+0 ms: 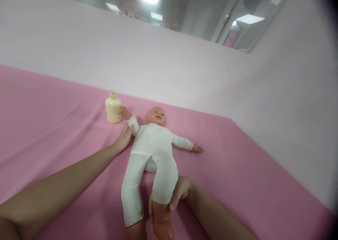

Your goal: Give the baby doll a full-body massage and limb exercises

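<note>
The right hand is curled around the lower leg of the doll. The left hand pinches the doll's sleeve. The doll lies face up on the pink sheet, near a cream bottle.

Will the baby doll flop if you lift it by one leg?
Probably yes. The doll has a soft-looking cloth body, so it would likely sag. The right hand wraps its lower leg; the head looks like hard plastic and may dangle heavily.

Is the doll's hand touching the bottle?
Touching. The head view shows the doll's hand pressed against the side of the bottle, with no pink cloth between.
</note>
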A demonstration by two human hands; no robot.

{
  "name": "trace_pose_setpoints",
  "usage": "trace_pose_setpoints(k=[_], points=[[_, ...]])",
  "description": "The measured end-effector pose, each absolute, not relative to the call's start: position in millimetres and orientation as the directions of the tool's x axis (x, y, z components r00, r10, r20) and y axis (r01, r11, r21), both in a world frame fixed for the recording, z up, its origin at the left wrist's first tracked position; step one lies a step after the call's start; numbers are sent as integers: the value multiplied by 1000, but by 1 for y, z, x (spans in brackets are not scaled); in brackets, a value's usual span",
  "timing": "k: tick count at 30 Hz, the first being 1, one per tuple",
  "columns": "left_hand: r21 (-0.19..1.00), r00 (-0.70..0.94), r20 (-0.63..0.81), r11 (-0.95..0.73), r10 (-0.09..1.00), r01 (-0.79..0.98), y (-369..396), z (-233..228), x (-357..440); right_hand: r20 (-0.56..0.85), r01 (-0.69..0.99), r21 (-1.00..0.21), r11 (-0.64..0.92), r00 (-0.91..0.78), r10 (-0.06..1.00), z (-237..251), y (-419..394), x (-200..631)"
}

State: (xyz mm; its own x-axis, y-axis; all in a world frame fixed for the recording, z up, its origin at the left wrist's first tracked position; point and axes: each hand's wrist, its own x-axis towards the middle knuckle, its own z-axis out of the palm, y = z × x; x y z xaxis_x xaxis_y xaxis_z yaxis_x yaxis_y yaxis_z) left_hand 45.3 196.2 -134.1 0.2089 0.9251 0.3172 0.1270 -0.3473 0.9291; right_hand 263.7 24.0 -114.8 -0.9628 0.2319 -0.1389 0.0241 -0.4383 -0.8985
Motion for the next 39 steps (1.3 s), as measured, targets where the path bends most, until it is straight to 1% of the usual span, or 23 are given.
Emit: trace_pose_setpoints(k=[1, 2, 4, 6, 10, 16, 18, 21, 23, 26, 28, 29, 30, 31, 32, 33, 34, 35, 36, 37, 38, 39], points=[[943, 189, 287, -311, 939, 115, 196, -133, 46, -150, 50, -896, -440, -969, 195, -110, 24, 263], [956, 173, 255, -275, 951, 100, 195, -131, 46, -153, 57, -897, -439, -970, 188, -107, 23, 262], [967, 162, 226, -241, 961, 81, 193, -127, 48, -147, 33, -899, -437, -962, 229, -102, 22, 261], [964, 166, 241, -255, 956, 74, 192, -124, 49, -153, 31, -897, -441, -958, 243, -102, 22, 261], [957, 188, 256, -275, 948, 87, 194, -126, 50, -180, 63, -893, -446, -958, 225, -104, 22, 261], [954, 212, 259, -284, 942, 97, 196, -130, 49, -168, 57, -895, -442, -962, 215, -105, 23, 262], [952, 216, 277, -298, 936, 74, 196, -131, 49, -154, 64, -894, -444, -974, 169, -106, 26, 262], [941, 215, 315, -334, 925, 57, 196, -132, 51, -101, 83, -892, -445, -995, 17, -114, 34, 260], [924, 209, 347, -371, 914, 91, 196, -131, 52, -59, 85, -882, -464, -996, -69, -123, 41, 257], [859, 214, 434, -473, 875, 195, 194, -128, 52, 50, 21, -868, -497, -990, -130, -140, 47, 254], [796, 270, 504, -563, 820, 224, 192, -124, 51, 156, -74, -858, -508, -980, -121, -148, 46, 254], [763, 307, 538, -609, 785, 218, 191, -123, 51, 215, -142, -848, -510, -973, -87, -150, 44, 254], [731, 348, 566, -650, 747, 207, 190, -122, 51, 274, -223, -833, -507, -961, -27, -150, 42, 255], [702, 393, 583, -684, 711, 198, 189, -121, 50, 326, -315, -808, -498, -943, 68, -147, 38, 256], [677, 434, 590, -710, 681, 195, 189, -121, 50, 358, -414, -773, -480, -910, 208, -143, 35, 257], [656, 473, 587, -728, 657, 198, 188, -121, 49, 358, -506, -734, -454, -855, 375, -137, 32, 257], [642, 508, 577, -739, 640, 202, 188, -122, 48, 311, -582, -697, -420, -772, 554, -131, 29, 258], [635, 534, 565, -744, 629, 205, 188, -123, 47, 215, -628, -670, -395, -674, 707, -124, 28, 258], [634, 551, 554, -745, 624, 207, 188, -124, 47, 103, -638, -662, -392, -596, 796, -118, 26, 258], [635, 557, 548, -743, 624, 209, 188, -125, 46, 22, -645, -655, -394, -536, 844, -113, 26, 258], [637, 560, 544, -742, 626, 211, 189, -125, 45, -37, -645, -650, -402, -502, 864, -110, 26, 257], [637, 561, 541, -741, 626, 213, 189, -126, 45, -66, -643, -649, -408, -486, 871, -107, 26, 257]])
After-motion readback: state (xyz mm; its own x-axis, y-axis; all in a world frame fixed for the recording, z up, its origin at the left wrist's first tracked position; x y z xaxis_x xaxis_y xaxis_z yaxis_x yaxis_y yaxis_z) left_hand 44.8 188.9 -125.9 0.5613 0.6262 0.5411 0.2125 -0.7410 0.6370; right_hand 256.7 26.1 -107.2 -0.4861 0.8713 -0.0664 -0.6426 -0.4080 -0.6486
